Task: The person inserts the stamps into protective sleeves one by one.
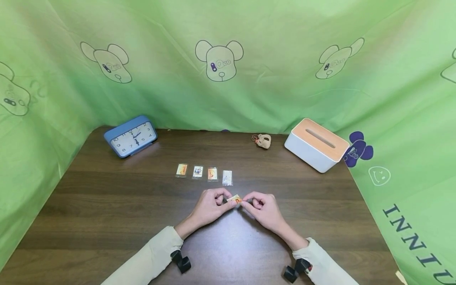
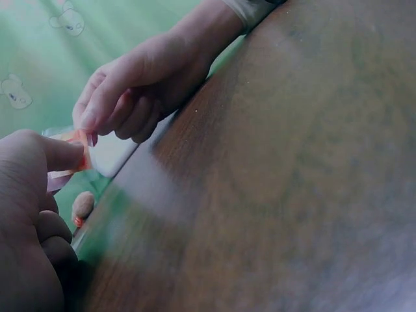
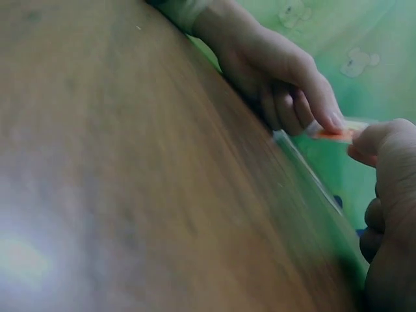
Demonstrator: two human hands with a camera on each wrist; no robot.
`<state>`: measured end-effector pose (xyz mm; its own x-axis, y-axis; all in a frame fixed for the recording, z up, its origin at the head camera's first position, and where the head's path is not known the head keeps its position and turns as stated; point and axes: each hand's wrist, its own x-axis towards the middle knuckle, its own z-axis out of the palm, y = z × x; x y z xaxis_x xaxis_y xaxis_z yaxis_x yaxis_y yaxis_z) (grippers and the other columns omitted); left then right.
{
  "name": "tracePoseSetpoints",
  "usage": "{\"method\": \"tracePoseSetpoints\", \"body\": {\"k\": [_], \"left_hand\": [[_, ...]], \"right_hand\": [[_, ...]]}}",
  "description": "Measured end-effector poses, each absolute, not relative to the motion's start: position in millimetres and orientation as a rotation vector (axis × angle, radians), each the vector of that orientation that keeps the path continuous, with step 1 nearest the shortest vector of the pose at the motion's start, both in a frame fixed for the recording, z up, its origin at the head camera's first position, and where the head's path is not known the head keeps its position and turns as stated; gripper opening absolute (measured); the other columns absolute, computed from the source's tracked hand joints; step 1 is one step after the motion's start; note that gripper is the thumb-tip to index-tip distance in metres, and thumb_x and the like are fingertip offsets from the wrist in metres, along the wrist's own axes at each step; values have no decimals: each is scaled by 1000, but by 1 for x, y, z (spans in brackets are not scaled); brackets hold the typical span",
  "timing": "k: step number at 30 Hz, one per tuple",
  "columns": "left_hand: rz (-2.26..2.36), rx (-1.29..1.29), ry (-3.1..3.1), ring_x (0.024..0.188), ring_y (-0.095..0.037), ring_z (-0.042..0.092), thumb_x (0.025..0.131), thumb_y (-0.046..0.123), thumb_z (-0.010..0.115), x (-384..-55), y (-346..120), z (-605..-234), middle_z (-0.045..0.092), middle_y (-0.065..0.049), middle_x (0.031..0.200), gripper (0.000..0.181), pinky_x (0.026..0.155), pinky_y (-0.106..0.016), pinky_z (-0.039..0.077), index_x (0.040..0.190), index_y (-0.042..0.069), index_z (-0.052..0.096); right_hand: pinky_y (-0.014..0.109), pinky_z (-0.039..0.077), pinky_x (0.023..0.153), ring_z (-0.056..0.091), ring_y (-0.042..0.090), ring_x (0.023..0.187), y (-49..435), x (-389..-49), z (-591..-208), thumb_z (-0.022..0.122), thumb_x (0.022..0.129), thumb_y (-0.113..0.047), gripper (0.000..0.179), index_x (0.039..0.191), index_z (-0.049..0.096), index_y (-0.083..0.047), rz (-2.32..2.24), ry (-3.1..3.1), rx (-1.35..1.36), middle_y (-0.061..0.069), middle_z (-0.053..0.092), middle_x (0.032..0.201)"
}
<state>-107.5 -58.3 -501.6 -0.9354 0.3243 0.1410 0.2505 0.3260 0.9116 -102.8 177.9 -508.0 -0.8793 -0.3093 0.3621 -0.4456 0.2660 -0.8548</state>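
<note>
A small orange-and-cream stamp in a clear sleeve (image 1: pixel 235 199) is held up above the table between both hands. My left hand (image 1: pixel 210 208) pinches its left side between thumb and index finger, the other fingers curled in. At the opposite side, the thumb and index finger of my right hand (image 1: pixel 265 209) pinch the edge. The left wrist view shows the orange face of the stamp (image 2: pixel 82 138) partly covered by the left thumb. Just beyond the hands lies a row of several similar sleeved stamps; the nearest one is a pale stamp (image 1: pixel 227 177).
A blue clock (image 1: pixel 132 136) stands at the back left of the brown wooden table (image 1: pixel 107 221). Toward the back right are a small tan pouch (image 1: pixel 263 141) and a white tissue box (image 1: pixel 310 152) with a wooden lid. Green printed cloth (image 1: pixel 221 103) hangs behind.
</note>
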Motion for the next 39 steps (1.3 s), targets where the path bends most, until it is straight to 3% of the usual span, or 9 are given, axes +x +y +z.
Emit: {"method": "tracePoseSetpoints", "body": {"k": [10,18,24,31,39], "left_hand": [[1616,596,2529,55,3,29,95,23,90,-108,-59,-504,33,14,60,18,58,-22,32,101,11,79],[1732,583,2588,57,1,32,94,27,89,-113,-59,-517,35,17,64,25,55,-22,32,112,16,75],[1720,545,2597,58,1,32,95,27,87,-113,-59,-516,34,18,64,25,58,-24,34,113,15,74],[1719,569,2562,57,1,32,96,25,86,-109,-58,-507,35,16,64,23,58,-23,33,110,11,74],[1698,550,2586,57,2,30,96,23,86,-110,-57,-507,33,15,63,20,58,-22,32,108,12,74]], "right_hand": [[22,23,45,30,-5,54,177,-105,-508,76,97,10,11,96,76,0,1856,-2287,585,7,34,58],[23,25,46,34,-4,56,186,-118,-505,72,97,12,9,94,73,3,1880,-2264,584,-8,37,62],[24,30,53,36,0,57,199,-137,-501,77,99,-1,9,92,76,-7,1696,-2461,575,-12,38,64],[28,27,55,34,4,55,211,-168,-516,77,99,-24,10,90,75,-22,1298,-2597,682,-14,38,61],[32,28,54,36,6,55,207,-187,-515,76,96,-32,10,89,73,-26,1048,-2688,630,-14,39,60]]}}
